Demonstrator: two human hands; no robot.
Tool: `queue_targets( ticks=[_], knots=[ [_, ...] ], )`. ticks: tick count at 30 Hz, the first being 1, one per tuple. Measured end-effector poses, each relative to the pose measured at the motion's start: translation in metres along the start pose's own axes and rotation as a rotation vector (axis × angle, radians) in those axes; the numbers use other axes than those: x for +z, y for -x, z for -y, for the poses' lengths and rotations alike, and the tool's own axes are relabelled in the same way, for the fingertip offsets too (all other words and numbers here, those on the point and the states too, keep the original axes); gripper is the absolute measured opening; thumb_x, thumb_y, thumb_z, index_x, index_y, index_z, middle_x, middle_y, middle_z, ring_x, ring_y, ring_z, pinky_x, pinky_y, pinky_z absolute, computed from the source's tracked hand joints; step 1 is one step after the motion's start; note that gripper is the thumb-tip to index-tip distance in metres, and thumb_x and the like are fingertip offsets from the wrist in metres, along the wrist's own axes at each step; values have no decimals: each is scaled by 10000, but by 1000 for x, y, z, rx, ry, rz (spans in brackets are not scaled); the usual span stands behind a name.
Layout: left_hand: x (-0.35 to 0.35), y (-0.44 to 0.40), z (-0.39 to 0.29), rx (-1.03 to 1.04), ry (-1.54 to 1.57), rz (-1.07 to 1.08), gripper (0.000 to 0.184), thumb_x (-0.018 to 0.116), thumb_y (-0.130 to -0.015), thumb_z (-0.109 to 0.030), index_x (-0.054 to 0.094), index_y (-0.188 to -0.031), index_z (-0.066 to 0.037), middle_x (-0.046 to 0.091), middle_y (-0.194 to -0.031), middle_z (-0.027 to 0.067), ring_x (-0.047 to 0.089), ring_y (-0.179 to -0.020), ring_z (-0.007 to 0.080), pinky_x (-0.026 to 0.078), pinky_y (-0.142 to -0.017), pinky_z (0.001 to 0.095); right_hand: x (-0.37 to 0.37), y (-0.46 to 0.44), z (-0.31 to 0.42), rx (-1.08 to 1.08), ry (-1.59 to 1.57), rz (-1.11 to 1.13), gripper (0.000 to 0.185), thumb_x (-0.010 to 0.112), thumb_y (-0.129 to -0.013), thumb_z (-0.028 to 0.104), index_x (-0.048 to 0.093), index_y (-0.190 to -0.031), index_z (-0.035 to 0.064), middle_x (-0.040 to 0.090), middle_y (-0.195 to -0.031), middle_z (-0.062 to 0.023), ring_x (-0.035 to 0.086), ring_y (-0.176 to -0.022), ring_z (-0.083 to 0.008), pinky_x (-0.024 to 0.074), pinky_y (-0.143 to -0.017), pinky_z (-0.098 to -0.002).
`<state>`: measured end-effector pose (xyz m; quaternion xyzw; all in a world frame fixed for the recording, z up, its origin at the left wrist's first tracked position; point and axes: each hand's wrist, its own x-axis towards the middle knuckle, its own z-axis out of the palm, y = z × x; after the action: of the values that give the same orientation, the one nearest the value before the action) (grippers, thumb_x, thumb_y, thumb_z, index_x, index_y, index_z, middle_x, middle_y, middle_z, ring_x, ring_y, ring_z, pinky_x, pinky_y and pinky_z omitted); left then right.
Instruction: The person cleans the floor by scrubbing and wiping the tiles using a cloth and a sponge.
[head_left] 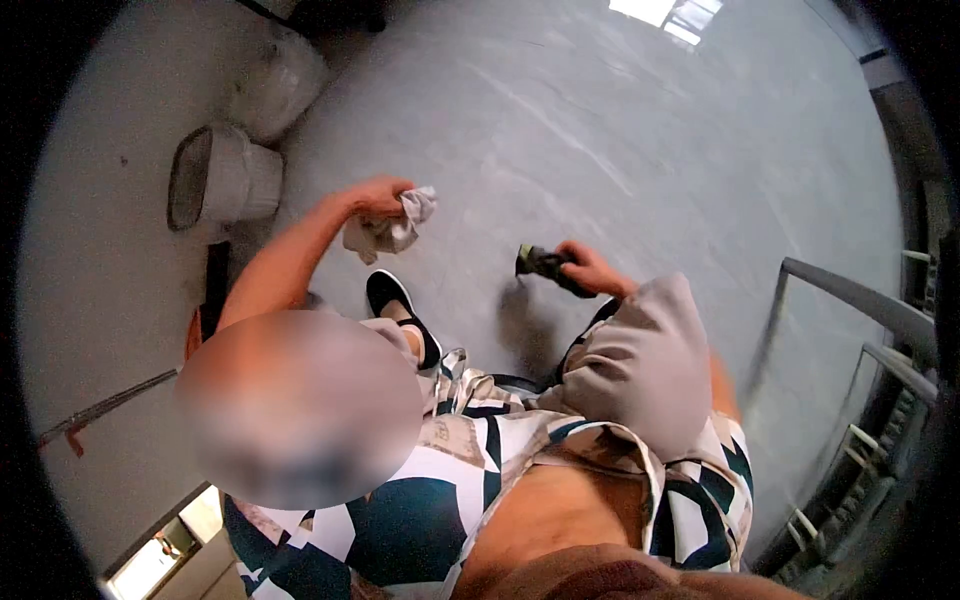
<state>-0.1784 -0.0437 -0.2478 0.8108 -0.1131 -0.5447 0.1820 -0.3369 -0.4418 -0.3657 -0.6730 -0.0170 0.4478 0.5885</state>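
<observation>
My left hand (378,196) is closed around a crumpled whitish rag (385,235), which hangs over the grey floor (480,170) beyond my left shoe (388,292). On the other side, my right hand (590,268) grips a dark green and black object (545,264). It is elongated and points leftward, and its exact kind is unclear. A shadow lies on the floor below it. The fingertips of both hands are partly hidden.
A whitish bucket-like container (240,178) stands by the wall at left, with a plastic-wrapped bundle (280,85) behind it. Grey metal rails (860,295) rise at right, beside dark racking (870,440). A blurred patch covers the lower left.
</observation>
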Motion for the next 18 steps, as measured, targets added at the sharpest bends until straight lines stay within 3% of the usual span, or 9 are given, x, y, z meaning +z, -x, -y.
queue_targets(
  ticks=[3, 5, 6, 9, 12, 13, 15, 17, 18],
  knots=[
    [-13, -15, 17, 13, 100, -148, 397, 595, -821, -273, 571, -1173, -90, 636, -1076, 129, 597, -996, 230, 467, -847, 367, -70, 15, 35, 63, -135, -161, 292, 554, -776, 53, 521, -1066, 71, 567, -889, -29, 555, -799, -140, 477, -696, -299],
    [-6, -44, 47, -49, 146, -262, 374, 579, -833, -230, 570, -1180, -91, 635, -1080, 134, 599, -1001, 218, 469, -856, 358, -122, 24, 51, -33, -105, -272, 308, 540, -768, 41, 504, -1074, 47, 573, -903, -42, 570, -818, -148, 485, -734, -305],
    [9, -13, 56, -96, 212, -287, 364, 570, -835, -193, 568, -1185, -92, 637, -1075, 135, 605, -989, 216, 473, -855, 351, -123, 28, 46, -41, -18, -309, 319, 524, -763, 34, 501, -1081, 46, 577, -914, -50, 573, -826, -153, 484, -744, -308],
    [32, -74, 110, -10, 466, -366, 383, 575, -839, -186, 564, -1215, -111, 637, -1112, 110, 594, -1022, 207, 467, -872, 339, -196, 29, 57, 138, 143, -534, 332, 533, -758, 75, 497, -1085, 32, 593, -926, -97, 590, -835, -184, 484, -750, -319],
    [-9, -129, 92, -61, 599, -546, 445, 498, -789, 5, 529, -1228, -64, 628, -1093, 89, 593, -979, 172, 477, -840, 306, -299, -30, 2, 403, 357, -708, 366, 538, -764, 83, 485, -1119, 14, 591, -951, -99, 572, -874, -183, 464, -794, -316],
    [89, -27, 66, -35, 632, -730, 463, 484, -777, 26, 521, -1232, -53, 625, -1096, 91, 589, -981, 171, 474, -841, 303, -248, 54, -8, 330, 487, -795, 427, 576, -769, 146, 456, -1158, 16, 599, -1040, -157, 592, -938, -246, 465, -830, -350],
    [106, -15, 52, -58, 690, -768, 498, 452, -754, 60, 505, -1240, -35, 617, -1105, 101, 582, -990, 176, 466, -854, 299, -242, 65, -75, 376, 494, -991, 578, 612, -789, 258, 388, -1287, 65, 520, -1227, -218, 534, -1105, -327, 412, -935, -358],
    [107, 4, 32, -72, 748, -786, 534, 419, -732, 87, 490, -1250, -21, 607, -1115, 120, 576, -1006, 189, 454, -877, 296, -229, 43, -110, 325, 446, -1362, 703, 588, -815, 398, 293, -1395, 132, 371, -1404, -177, 368, -1286, -331, 317, -1024, -437],
    [103, 14, 21, -99, 791, -790, 540, 411, -727, 92, 487, -1250, -17, 604, -1116, 120, 572, -1014, 195, 446, -889, 295, -219, 33, -94, 611, 488, -1377, 748, 526, -837, 477, 214, -1446, 175, 223, -1499, -91, 215, -1372, -275, 227, -1049, -526]
  ],
)
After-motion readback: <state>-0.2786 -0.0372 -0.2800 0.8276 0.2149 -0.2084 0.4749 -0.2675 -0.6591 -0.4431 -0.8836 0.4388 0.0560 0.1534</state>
